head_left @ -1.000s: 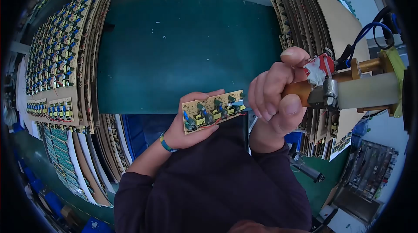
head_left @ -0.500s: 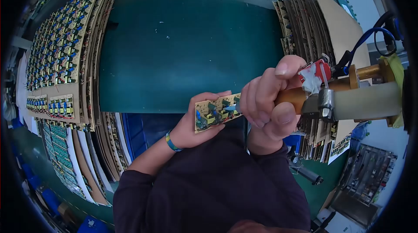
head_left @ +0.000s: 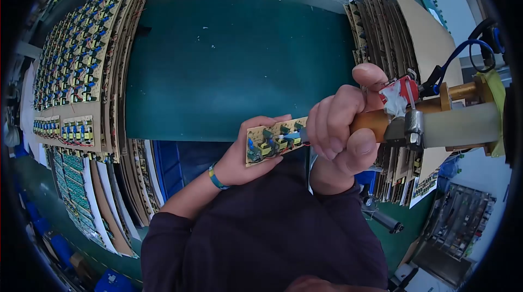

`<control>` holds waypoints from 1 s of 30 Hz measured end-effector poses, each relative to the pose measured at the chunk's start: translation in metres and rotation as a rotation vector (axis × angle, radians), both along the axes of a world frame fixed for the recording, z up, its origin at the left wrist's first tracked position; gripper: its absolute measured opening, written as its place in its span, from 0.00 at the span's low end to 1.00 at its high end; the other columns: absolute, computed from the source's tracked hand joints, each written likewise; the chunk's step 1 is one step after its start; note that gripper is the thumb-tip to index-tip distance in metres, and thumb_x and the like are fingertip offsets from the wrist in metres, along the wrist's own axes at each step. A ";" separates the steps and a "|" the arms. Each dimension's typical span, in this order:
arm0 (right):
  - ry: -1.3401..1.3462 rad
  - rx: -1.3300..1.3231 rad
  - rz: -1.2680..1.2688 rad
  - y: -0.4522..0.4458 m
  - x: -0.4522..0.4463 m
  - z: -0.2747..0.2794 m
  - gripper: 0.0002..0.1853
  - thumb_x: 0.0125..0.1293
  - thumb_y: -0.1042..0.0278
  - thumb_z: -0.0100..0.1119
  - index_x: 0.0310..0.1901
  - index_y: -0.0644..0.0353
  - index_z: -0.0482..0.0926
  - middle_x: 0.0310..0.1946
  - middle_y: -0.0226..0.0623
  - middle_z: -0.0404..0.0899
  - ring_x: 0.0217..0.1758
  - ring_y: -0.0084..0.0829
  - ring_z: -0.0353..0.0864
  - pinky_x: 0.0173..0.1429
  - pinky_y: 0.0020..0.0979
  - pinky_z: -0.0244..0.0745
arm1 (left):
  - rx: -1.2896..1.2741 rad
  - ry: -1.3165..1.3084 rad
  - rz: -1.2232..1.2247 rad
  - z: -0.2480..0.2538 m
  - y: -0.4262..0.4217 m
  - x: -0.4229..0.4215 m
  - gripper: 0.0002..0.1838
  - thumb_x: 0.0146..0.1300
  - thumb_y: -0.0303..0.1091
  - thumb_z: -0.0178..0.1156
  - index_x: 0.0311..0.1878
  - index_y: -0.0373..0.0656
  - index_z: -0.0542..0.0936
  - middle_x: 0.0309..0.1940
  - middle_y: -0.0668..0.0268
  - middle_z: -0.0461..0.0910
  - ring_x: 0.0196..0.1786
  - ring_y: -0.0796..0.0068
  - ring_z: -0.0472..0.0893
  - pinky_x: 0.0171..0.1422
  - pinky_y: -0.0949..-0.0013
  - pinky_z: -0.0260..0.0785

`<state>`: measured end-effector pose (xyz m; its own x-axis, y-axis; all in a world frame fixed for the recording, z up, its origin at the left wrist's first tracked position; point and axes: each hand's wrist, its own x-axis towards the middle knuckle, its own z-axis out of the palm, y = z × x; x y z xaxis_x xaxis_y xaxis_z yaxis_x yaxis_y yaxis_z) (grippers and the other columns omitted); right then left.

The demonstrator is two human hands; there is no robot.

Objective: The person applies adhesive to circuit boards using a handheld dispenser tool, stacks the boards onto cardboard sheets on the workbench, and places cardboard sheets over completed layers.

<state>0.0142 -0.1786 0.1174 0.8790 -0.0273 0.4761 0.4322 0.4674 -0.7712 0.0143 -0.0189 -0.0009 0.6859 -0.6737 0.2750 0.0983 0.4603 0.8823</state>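
My left hand (head_left: 239,153), with a coloured wristband, grips a small tan circuit board (head_left: 265,149) by its left end, component side up. Green, yellow and blue parts stand on the board. My right hand (head_left: 340,123) is wrapped round the copper-coloured front of a glue dispenser (head_left: 460,125), which has a red switch (head_left: 400,93) on top. Its pale blue nozzle (head_left: 292,135) points left, its tip among the board's components. The right end of the board is hidden behind my right fingers.
Cardboard layers with populated boards (head_left: 76,52) are stacked at the left, above green boards (head_left: 76,194). Another cardboard stack (head_left: 384,35) stands at the right. Between them lies the green tabletop (head_left: 234,68). Blue cables (head_left: 463,46) hang at the right.
My left hand and the board have shifted right, so the nozzle sits further left along the board. My right hand and the dispenser moved slightly left, then back right.
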 end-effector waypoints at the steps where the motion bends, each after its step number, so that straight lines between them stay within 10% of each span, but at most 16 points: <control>1: 0.000 0.000 0.000 0.001 0.000 0.001 0.33 0.65 0.59 0.60 0.63 0.65 0.54 0.17 0.27 0.65 0.12 0.17 0.62 0.14 0.20 0.62 | 0.019 0.006 -0.003 0.000 0.000 0.000 0.34 0.55 0.15 0.58 0.62 0.43 0.55 0.66 0.45 0.60 0.68 0.58 0.63 0.69 0.60 0.59; 30: 0.044 -0.120 -0.082 0.012 0.000 0.009 0.31 0.63 0.56 0.63 0.58 0.62 0.59 0.18 0.26 0.65 0.13 0.17 0.63 0.15 0.19 0.61 | 0.202 0.020 -0.031 0.004 0.000 -0.001 0.34 0.55 0.17 0.60 0.62 0.43 0.55 0.64 0.52 0.64 0.66 0.63 0.66 0.67 0.63 0.61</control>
<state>0.0144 -0.1664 0.1266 0.8961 -0.0448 0.4415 0.4298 0.3355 -0.8383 0.0129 -0.0189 0.0030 0.6680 -0.7347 0.1188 0.1285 0.2710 0.9540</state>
